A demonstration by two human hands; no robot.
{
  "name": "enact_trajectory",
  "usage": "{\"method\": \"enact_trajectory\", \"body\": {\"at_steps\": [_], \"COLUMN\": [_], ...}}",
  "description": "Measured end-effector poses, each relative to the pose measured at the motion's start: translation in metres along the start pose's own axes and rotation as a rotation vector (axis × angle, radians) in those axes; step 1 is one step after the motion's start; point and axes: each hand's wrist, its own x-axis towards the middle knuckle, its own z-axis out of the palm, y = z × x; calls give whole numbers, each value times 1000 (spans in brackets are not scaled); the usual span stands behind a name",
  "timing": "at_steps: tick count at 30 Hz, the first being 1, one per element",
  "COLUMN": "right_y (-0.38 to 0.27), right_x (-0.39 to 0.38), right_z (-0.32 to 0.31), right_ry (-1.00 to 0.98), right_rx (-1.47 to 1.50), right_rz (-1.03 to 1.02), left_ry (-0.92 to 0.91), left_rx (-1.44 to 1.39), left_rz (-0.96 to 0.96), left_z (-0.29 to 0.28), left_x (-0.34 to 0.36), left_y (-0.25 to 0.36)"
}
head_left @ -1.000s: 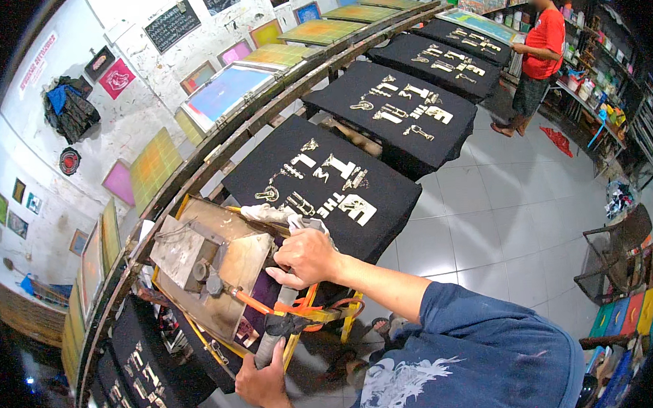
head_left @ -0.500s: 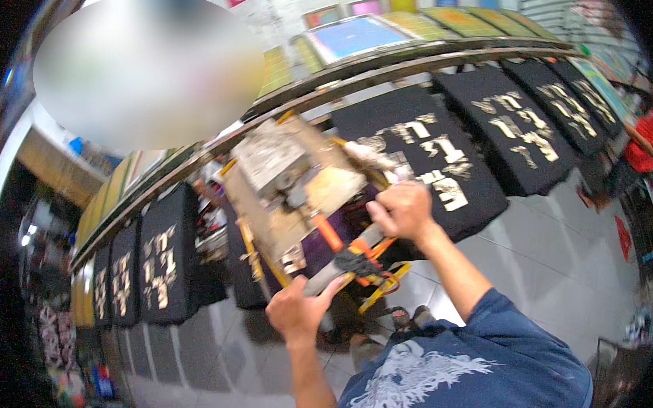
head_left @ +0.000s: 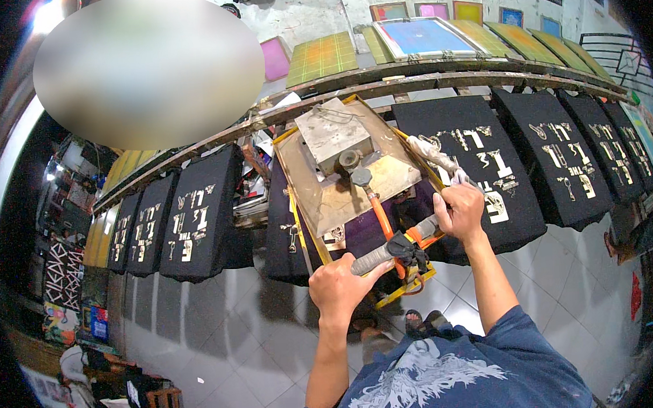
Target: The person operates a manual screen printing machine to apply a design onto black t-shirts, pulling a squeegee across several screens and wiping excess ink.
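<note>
My left hand [head_left: 334, 285] is closed round the grey-wrapped left grip of a handlebar [head_left: 372, 260]. On the bar's other grip, my right hand [head_left: 461, 210] is closed too. From the bar's middle, bound with black material, an orange tube [head_left: 379, 214] runs up to a flat, worn plate [head_left: 315, 197] in a yellow frame. A grey metal box [head_left: 332, 136] sits on top of the plate. Beneath the plate is a black shirt [head_left: 279, 251] with pale print, mostly covered. A whitish wrapped cable [head_left: 436, 156] runs along the frame's right side, near my right hand.
Black printed shirts lie in a row, one [head_left: 523, 212] just right of the machine and others [head_left: 226, 183] to its left. Behind them runs a long rail [head_left: 497, 77] with printing screens [head_left: 427, 38] leaning above it. A wooden crate [head_left: 165, 406] stands at lower left on the tiled floor.
The view has shifted, so machine and hands appear lower and further right. More of the shirt under the machine shows at its left. Both hands keep their grip. The red-clothed person at right is no longer seen.
</note>
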Motion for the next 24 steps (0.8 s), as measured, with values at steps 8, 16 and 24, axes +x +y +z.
{"method": "enact_trajectory", "body": {"at_steps": [8,16,24], "right_y": [-1,-1,-1], "right_x": [-1,1,2], "right_z": [3,1,1], "right_ry": [6,17,11], "right_rx": [13,13,9], "right_rz": [8,-4,-4], "left_ry": [23,40,75], "left_rx": [-5,7,7], "left_rz": [28,50,71], "left_z": [3,1,2], "left_x": [-1,1,1], "left_y": [-3,-2,-4]}}
